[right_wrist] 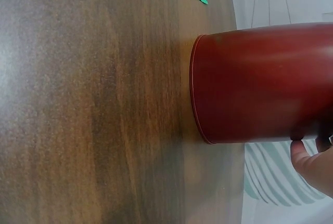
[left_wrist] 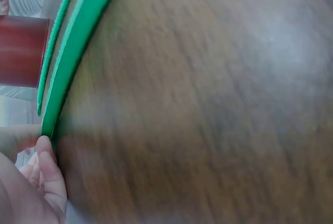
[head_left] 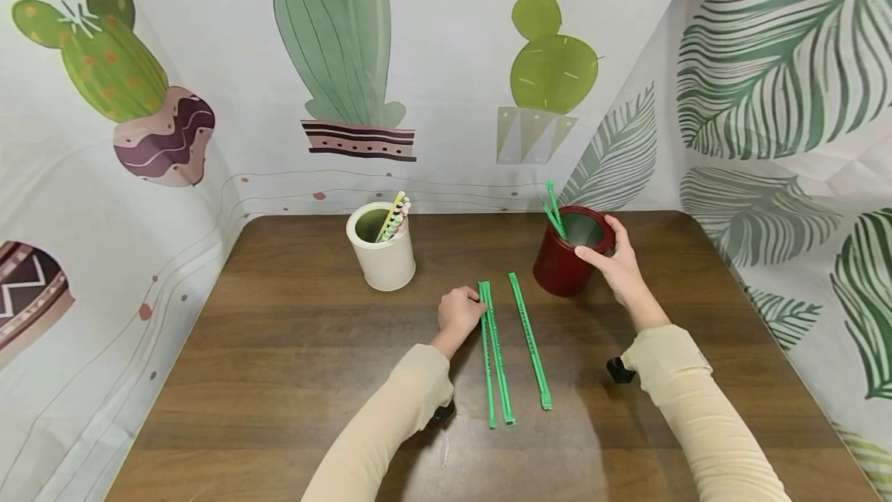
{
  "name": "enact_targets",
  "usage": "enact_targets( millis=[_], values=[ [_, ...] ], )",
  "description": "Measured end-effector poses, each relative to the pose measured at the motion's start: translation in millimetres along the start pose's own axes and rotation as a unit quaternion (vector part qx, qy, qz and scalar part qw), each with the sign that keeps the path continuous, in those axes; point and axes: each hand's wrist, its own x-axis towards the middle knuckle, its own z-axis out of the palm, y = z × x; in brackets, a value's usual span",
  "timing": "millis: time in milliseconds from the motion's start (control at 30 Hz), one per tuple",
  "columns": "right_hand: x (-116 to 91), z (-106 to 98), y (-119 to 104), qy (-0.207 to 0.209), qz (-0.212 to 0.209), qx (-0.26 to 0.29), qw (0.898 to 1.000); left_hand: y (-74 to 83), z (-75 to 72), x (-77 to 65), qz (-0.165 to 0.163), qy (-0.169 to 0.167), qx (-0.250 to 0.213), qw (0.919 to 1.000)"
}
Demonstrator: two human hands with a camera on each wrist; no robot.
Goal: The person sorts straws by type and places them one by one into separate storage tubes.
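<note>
My left hand (head_left: 460,312) pinches the upper end of a thin green wrapped straw (head_left: 488,378) between thumb and fingers. A second green straw (head_left: 501,378) lies right beside it, and a third one (head_left: 534,355) sits apart to the right. In the left wrist view, the pinched end of the green straw (left_wrist: 70,57) shows close over the wood. My right hand (head_left: 622,271) grips the rim of a dark red cup (head_left: 560,269), thumb at the near side and fingers at the far right. A few green straws (head_left: 553,211) stand inside that cup, leaning left.
A white cup (head_left: 390,263) with patterned straws (head_left: 394,217) stands at the back left of the brown wooden table (head_left: 279,378). Behind the table hangs a cloth (head_left: 453,60) printed with cacti and leaves.
</note>
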Motion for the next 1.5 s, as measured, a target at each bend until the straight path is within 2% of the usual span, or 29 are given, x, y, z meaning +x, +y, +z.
enact_targets(
  millis=[200,333,400,500,567,867,1167,1333,1500],
  values=[
    [-0.1,-0.4,0.9,0.002,-0.001,-0.001,1.000,-0.8,-2.9,1.7,-0.008,-0.011,-0.033,0.9994],
    [-0.5,-0.6,0.4,0.001,0.003,-0.004,1.000,-4.3,-5.2,3.5,-0.004,-0.020,-0.103,0.9945],
    [-1.0,-0.6,-0.4,0.001,0.005,-0.002,1.000,-6.0,-6.5,4.8,-0.005,-0.033,-0.161,0.9864],
    [-1.4,-0.1,-0.9,0.000,0.005,0.003,1.000,-7.1,-9.3,6.8,-0.011,-0.051,-0.244,0.9684],
    [-1.3,0.3,-0.9,0.000,0.003,0.006,1.000,-6.1,-12.6,7.2,-0.013,-0.055,-0.278,0.9590],
    [-1.6,0.9,-1.9,-0.001,0.008,0.006,1.000,2.8,-26.2,4.7,-0.014,-0.062,-0.336,0.9397],
    [-1.4,0.7,-2.3,-0.002,0.013,0.001,1.000,21.4,-48.1,-3.8,-0.043,-0.109,-0.404,0.9073],
    [-5.0,2.7,-11.9,-0.001,0.019,0.011,1.000,22.4,-47.4,3.3,-0.046,-0.118,-0.440,0.8890],
    [-11.5,5.8,-24.0,-0.004,0.011,0.018,1.000,31.2,-52.9,8.0,-0.023,-0.109,-0.457,0.8823]
  ],
)
